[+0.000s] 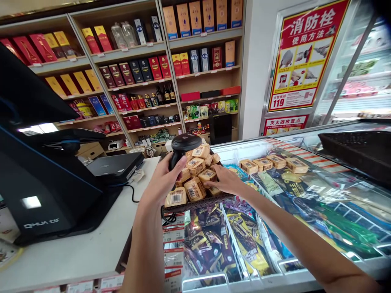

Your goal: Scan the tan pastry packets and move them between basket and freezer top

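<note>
My left hand [165, 179] is wrapped around the handle of a black barcode scanner [186, 141], whose broad head points away over the goods. Beside it, several small tan snack packets [195, 189] with barcode labels are piled in a dark woven basket [198, 202] on the freezer. At the pile's right side, my right hand [225, 180] has its thumb and fingers around one snack packet [207, 176]. The fingertips are partly hidden behind that packet. To the right, several similar packets [265, 164] stand in a row on the freezer's glass top.
Bagged ice creams [247, 240] lie in wire baskets beneath the freezer glass [305, 191]. On the left, a black checkout terminal [51, 183] and a dark flat device [116, 167] stand on the white counter [91, 240]. A black crate [360, 154] rests at right. Boxed bottles fill the back shelves [137, 81].
</note>
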Demonstrator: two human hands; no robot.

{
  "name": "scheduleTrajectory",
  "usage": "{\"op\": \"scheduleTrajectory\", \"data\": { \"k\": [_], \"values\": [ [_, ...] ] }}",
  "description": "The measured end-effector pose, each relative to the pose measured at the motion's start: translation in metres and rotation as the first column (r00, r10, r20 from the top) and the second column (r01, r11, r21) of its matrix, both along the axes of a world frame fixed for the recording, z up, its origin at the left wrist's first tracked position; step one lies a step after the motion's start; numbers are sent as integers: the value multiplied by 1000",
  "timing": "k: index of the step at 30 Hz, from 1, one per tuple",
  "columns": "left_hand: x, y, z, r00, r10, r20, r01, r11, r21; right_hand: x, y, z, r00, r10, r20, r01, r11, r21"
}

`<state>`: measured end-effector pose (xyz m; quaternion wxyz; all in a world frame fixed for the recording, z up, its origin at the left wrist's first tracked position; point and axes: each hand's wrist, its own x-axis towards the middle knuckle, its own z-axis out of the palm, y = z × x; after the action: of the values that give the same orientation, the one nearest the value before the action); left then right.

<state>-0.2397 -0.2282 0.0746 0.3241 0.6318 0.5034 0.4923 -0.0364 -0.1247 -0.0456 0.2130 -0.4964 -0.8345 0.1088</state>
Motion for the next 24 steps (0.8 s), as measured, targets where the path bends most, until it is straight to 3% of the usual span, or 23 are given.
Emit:
{"op": "scheduleTrajectory", "data": {
  "k": [5, 10, 14, 17, 21, 24],
  "values": [
    [11, 2, -3, 999, -43, 1, 43, 999, -1, -2, 6, -7, 988, -25, -154, 8, 994, -112],
    [22, 4, -5, 1000, -8, -18, 9, 1000, 22, 4, 7, 3, 970, -50, -238, 22, 993, -115],
    [32, 13, -11, 1000, -6, 13, 6, 1000, 7, 43, 15, 27, 938, -92, -335, 52, 990, -128],
    [47, 22, -23, 997, -15, 71, 16, 1000, -3, 87, 23, 42, 925, -13, -380, -20, 996, -84],
    [69, 26, -37, 984, -176, 5, 176, 977, -123, 134, 27, 51, 904, 34, -425, -87, 990, -108],
    [77, 20, -37, 968, -243, -54, 232, 959, -160, 153, 26, 54, 899, 30, -437, -82, 991, -102]
  ]
}}
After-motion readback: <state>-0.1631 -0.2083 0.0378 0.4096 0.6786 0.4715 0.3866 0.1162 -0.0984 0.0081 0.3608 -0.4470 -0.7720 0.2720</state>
